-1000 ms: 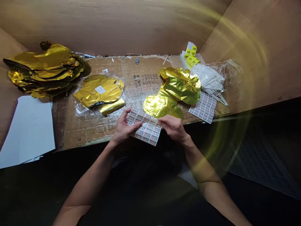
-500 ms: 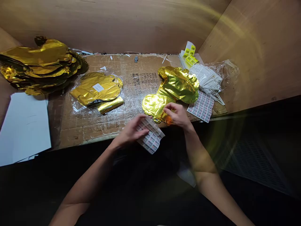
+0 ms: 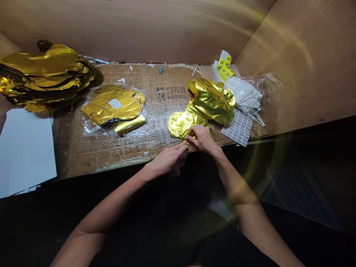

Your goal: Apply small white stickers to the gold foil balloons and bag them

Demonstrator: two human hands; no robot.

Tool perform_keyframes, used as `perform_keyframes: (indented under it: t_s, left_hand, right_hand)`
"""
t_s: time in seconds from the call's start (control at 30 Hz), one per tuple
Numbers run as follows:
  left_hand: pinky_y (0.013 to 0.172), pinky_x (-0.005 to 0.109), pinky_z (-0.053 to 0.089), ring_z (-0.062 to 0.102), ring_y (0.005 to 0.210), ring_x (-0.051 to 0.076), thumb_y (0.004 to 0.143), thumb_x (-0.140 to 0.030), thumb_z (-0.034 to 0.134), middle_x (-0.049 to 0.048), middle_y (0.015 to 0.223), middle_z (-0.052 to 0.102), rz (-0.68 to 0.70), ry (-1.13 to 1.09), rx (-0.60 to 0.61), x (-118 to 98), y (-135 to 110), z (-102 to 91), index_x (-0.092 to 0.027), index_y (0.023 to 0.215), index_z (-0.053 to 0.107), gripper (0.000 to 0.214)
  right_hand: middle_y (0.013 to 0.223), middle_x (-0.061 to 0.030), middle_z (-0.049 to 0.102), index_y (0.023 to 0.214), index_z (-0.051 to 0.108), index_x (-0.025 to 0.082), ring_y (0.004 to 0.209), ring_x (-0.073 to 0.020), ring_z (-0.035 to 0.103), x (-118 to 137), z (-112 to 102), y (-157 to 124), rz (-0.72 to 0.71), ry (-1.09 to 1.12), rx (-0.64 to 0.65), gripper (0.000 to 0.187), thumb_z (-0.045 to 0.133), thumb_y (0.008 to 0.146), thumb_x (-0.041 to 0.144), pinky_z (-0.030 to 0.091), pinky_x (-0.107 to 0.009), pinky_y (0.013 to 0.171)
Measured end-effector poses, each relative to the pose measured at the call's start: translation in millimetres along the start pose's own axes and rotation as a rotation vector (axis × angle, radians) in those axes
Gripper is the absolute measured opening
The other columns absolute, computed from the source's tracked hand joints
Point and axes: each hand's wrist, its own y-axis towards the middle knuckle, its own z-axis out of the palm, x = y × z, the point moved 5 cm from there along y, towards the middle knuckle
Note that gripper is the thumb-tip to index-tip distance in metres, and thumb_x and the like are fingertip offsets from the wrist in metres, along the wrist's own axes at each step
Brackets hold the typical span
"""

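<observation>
Gold foil balloons [image 3: 213, 102] lie crumpled at the front of the cardboard-covered bench, with a rounded end [image 3: 179, 124] toward me. My right hand [image 3: 202, 138] is closed at the near edge of this foil, thumb and fingers pinching it. Close beside it, my left hand [image 3: 168, 159] reaches its fingertips to the same edge of the foil. It still grips a sticker sheet [image 3: 178, 167], which hangs below the palm, mostly hidden and turned edge-on. Whether a single sticker is between the fingers cannot be made out.
A bagged gold balloon pack [image 3: 111, 105] with a white label sits left of centre. Farther left are a tall pile of gold foil [image 3: 52, 78] and white paper sheets [image 3: 27, 148]. White sticks [image 3: 243, 94], yellow barcode labels [image 3: 226, 66] and another sticker sheet [image 3: 238, 128] lie right.
My left hand has moved up and right to the foil's edge, tilting the sticker sheet out of sight. My right hand has shifted slightly left, and both hands now meet.
</observation>
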Motion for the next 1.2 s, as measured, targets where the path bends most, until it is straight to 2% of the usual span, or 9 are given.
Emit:
perform_keyframes:
  t_s: [0.17, 0.5, 0.57, 0.63, 0.73, 0.8, 0.93, 1.0, 1.2]
  left_hand:
    - [0.117, 0.046, 0.055, 0.062, 0.145, 0.028, 0.094, -0.007, 0.047, 0.0119, 0.155, 0.064, 0.019, -0.001, -0.027, -1, 0, -3.2, -0.024, 0.139, 0.063, 0.051]
    - [0.108, 0.043, 0.059, 0.072, 0.126, 0.027, 0.085, -0.004, 0.053, 0.0124, 0.148, 0.068, 0.037, 0.084, -0.040, 7, -1, 3.3, -0.024, 0.145, 0.056, 0.064]
    - [0.106, 0.044, 0.060, 0.074, 0.121, 0.028, 0.084, -0.007, 0.057, 0.0126, 0.141, 0.071, -0.003, 0.048, -0.022, 7, -1, 0.1, -0.024, 0.146, 0.056, 0.064]
    - [0.101, 0.045, 0.061, 0.075, 0.114, 0.029, 0.086, -0.013, 0.064, 0.0114, 0.131, 0.075, -0.094, -0.055, -0.029, 9, -3, -5.3, -0.024, 0.143, 0.057, 0.058]
    - [0.086, 0.039, 0.065, 0.077, 0.097, 0.025, 0.090, -0.028, 0.073, 0.0059, 0.112, 0.076, -0.270, -0.371, -0.193, 16, -13, -16.7, -0.025, 0.138, 0.055, 0.052]
    - [0.079, 0.035, 0.065, 0.076, 0.090, 0.023, 0.088, -0.035, 0.080, 0.0035, 0.106, 0.075, -0.340, -0.551, -0.363, 22, -23, -23.1, -0.025, 0.139, 0.052, 0.060]
    - [0.075, 0.030, 0.063, 0.073, 0.083, 0.019, 0.082, -0.038, 0.090, 0.0009, 0.099, 0.073, -0.359, -0.633, -0.536, 29, -35, -27.3, -0.025, 0.138, 0.052, 0.069]
    - [0.074, 0.028, 0.062, 0.072, 0.081, 0.017, 0.082, -0.038, 0.091, 0.0001, 0.097, 0.072, -0.348, -0.629, -0.559, 31, -37, -27.1, -0.025, 0.138, 0.052, 0.069]
    - [0.067, 0.027, 0.061, 0.070, 0.074, 0.016, 0.082, -0.038, 0.091, -0.0008, 0.092, 0.072, -0.369, -0.659, -0.557, 29, -39, -24.8, -0.026, 0.139, 0.051, 0.072]
  right_hand:
    - [0.090, -0.0056, 0.071, 0.088, 0.063, 0.021, 0.088, -0.0226, 0.059, -9, 3, 10, 0.027, 0.081, 0.087, 0.021, 0.056, 0.107, 0.027, 0.032, -0.034, 0.082]
    - [0.076, -0.0007, 0.066, 0.081, 0.067, 0.019, 0.072, -0.0157, 0.054, -22, -7, 18, -0.001, 0.327, 0.141, 0.032, 0.056, 0.106, 0.035, 0.037, -0.029, 0.072]
    - [0.070, -0.0002, 0.065, 0.078, 0.069, 0.017, 0.065, -0.0143, 0.052, -52, -32, 32, 0.104, 0.359, 0.039, 0.033, 0.064, 0.102, 0.039, 0.038, -0.029, 0.066]
    - [0.073, -0.0056, 0.068, 0.075, 0.068, 0.015, 0.070, -0.0156, 0.055, -87, -72, 44, 0.255, 0.244, -0.224, 0.032, 0.072, 0.097, 0.037, 0.040, -0.031, 0.070]
    - [0.108, -0.0251, 0.071, 0.098, 0.071, 0.007, 0.100, -0.0239, 0.059, -103, -119, 42, 0.401, 0.083, -0.581, 0.021, 0.065, 0.103, 0.026, 0.042, -0.040, 0.088]
    - [0.121, -0.0273, 0.068, 0.116, 0.070, 0.005, 0.108, -0.0269, 0.059, -76, -121, 31, 0.341, 0.041, -0.597, 0.023, 0.061, 0.104, 0.023, 0.043, -0.043, 0.093]
    - [0.100, -0.0083, 0.077, 0.117, 0.075, 0.017, 0.085, -0.0197, 0.069, 22, -58, -2, -0.011, 0.315, -0.098, 0.021, 0.062, 0.106, 0.029, 0.054, -0.033, 0.079]
    - [0.102, -0.0065, 0.079, 0.120, 0.075, 0.020, 0.088, -0.0196, 0.073, 57, -30, -21, -0.106, 0.472, 0.000, 0.022, 0.058, 0.108, 0.028, 0.058, -0.032, 0.081]
    - [0.102, -0.0109, 0.076, 0.128, 0.073, 0.020, 0.088, -0.0221, 0.071, 71, -9, -43, -0.250, 0.206, -0.318, 0.027, 0.055, 0.107, 0.018, 0.056, -0.036, 0.081]
